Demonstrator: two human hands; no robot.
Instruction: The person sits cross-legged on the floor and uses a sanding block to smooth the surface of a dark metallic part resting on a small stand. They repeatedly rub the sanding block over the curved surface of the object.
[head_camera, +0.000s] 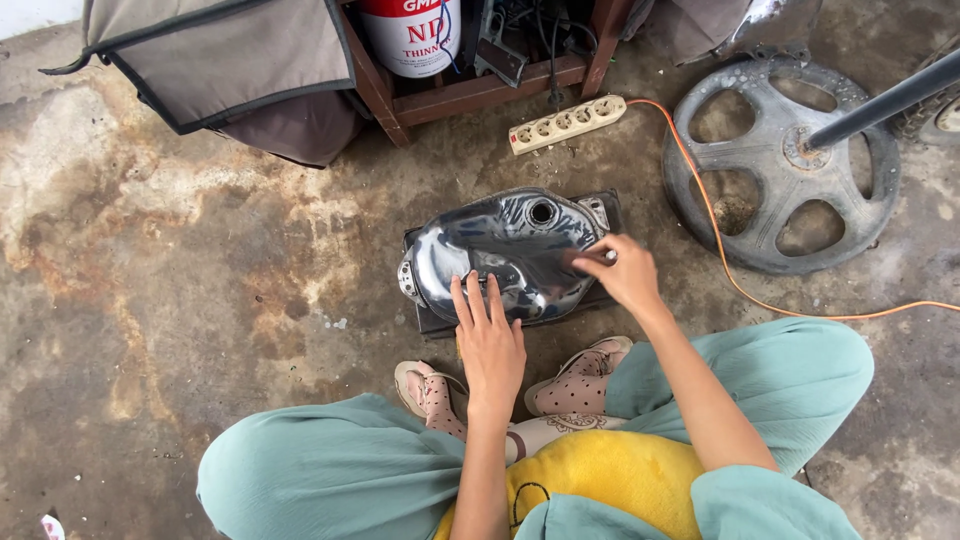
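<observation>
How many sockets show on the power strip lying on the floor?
5, in one row along the cream power strip, behind the shiny metal tank that the left hand and right hand touch.

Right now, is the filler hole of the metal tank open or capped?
Open. The round filler hole on the shiny metal fuel tank shows a dark empty opening, and no cap sits on it.

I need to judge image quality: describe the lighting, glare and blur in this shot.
Head view: soft, even daylight with faint shadows; bright reflections streak the shiny metal tank near the left hand; right hand looks sharp, no clear motion blur; edges bend slightly, as by a wide lens.
</observation>
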